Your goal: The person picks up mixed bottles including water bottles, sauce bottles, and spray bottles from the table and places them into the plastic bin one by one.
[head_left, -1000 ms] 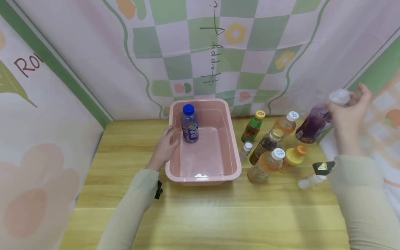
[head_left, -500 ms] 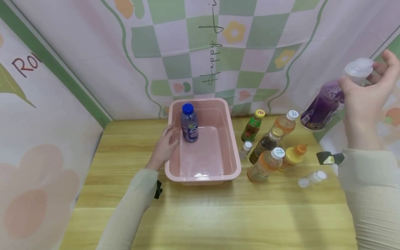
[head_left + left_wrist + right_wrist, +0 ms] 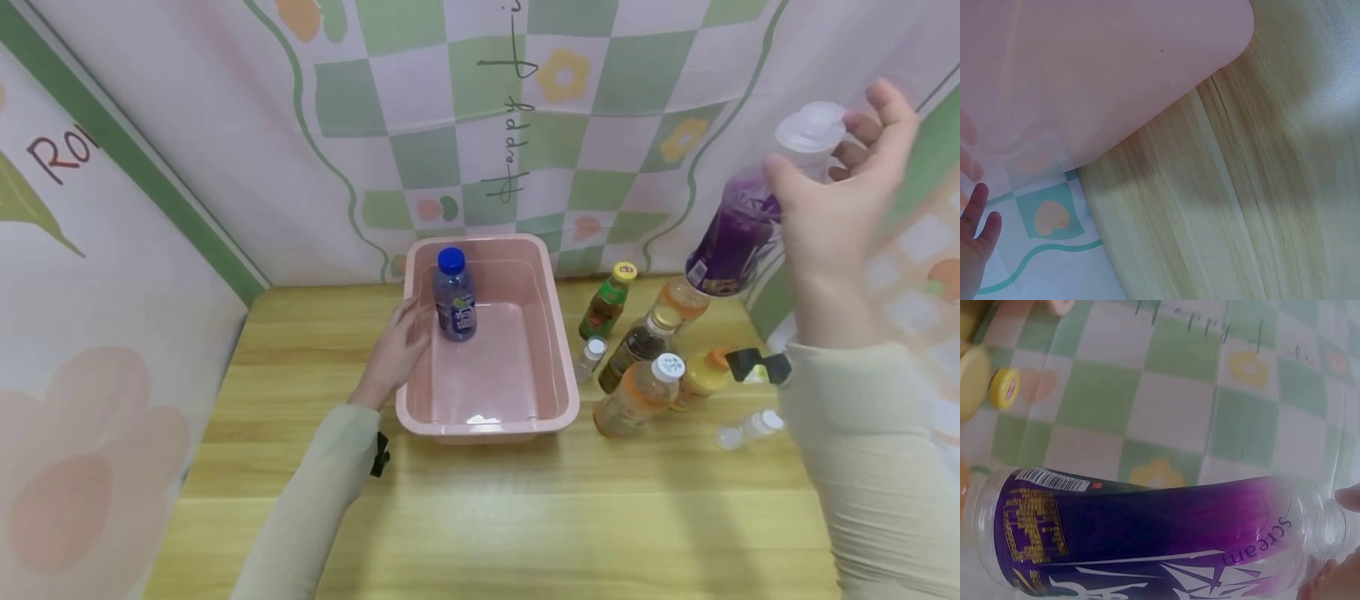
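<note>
My right hand (image 3: 843,217) grips a clear bottle with a purple label (image 3: 735,233) by its neck. It is held tilted in the air above the right side of the table, cap end up. In the right wrist view the purple-labelled bottle (image 3: 1147,537) lies across the frame, with fingers at its neck. My left hand (image 3: 393,350) touches the left side of a pink plastic tub (image 3: 564,350), its fingers fairly straight. Inside the tub, toward the back left, stands a blue-capped bottle (image 3: 455,300). The left wrist view shows fingertips by the tub's wall (image 3: 1116,75).
Several bottles stand right of the tub: a green-labelled one (image 3: 606,308), a dark one (image 3: 633,354), an orange drink bottle (image 3: 633,404), another orange one (image 3: 678,304) behind, and a yellow squeeze bottle (image 3: 701,383). Two small clear bottles, one standing (image 3: 591,358), one lying (image 3: 750,429), are nearby.
My right hand has lifted the purple-labelled bottle off the back right of the table, first up and right, then back left. My left hand has stayed at the tub.
</note>
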Available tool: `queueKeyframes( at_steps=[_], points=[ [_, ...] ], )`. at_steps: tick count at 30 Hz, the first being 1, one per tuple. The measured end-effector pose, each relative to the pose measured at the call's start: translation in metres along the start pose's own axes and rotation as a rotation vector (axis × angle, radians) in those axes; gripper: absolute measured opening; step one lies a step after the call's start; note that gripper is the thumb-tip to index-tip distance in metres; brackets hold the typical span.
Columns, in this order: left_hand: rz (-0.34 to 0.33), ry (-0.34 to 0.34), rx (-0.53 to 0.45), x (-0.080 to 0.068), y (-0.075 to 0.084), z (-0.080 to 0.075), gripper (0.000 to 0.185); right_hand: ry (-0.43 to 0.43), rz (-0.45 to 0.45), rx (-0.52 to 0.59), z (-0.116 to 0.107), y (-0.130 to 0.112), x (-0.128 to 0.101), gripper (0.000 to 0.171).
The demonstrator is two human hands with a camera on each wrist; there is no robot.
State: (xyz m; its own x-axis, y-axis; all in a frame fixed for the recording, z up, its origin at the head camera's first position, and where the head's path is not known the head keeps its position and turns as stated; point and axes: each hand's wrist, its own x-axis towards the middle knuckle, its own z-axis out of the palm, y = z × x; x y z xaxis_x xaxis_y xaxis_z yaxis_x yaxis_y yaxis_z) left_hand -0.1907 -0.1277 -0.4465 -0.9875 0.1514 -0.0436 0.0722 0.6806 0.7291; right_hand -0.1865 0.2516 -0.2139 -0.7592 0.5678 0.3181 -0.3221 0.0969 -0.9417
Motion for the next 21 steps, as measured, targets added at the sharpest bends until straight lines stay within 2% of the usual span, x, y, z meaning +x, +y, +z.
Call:
queueKeyframes(
  at_steps=[7, 13, 18, 21],
  points=[
    [-0.008, 0.002, -0.004, 0.000, 0.000, -0.002, 0.051, -0.113, -0.006, 0.076, 0.029, 0.001, -0.012, 0.072],
    [-0.005, -0.005, 0.012, 0.001, 0.000, 0.000, 0.050, -0.223, -0.007, -0.019, 0.054, 0.012, -0.026, 0.071],
    [-0.005, -0.009, 0.000, 0.000, 0.000, 0.000, 0.051, -0.309, -0.046, -0.051, 0.075, 0.024, -0.039, 0.073],
    [-0.007, -0.005, -0.007, 0.000, 0.000, 0.000, 0.051, -0.368, -0.059, -0.107, 0.087, 0.032, -0.046, 0.074]
  ],
)
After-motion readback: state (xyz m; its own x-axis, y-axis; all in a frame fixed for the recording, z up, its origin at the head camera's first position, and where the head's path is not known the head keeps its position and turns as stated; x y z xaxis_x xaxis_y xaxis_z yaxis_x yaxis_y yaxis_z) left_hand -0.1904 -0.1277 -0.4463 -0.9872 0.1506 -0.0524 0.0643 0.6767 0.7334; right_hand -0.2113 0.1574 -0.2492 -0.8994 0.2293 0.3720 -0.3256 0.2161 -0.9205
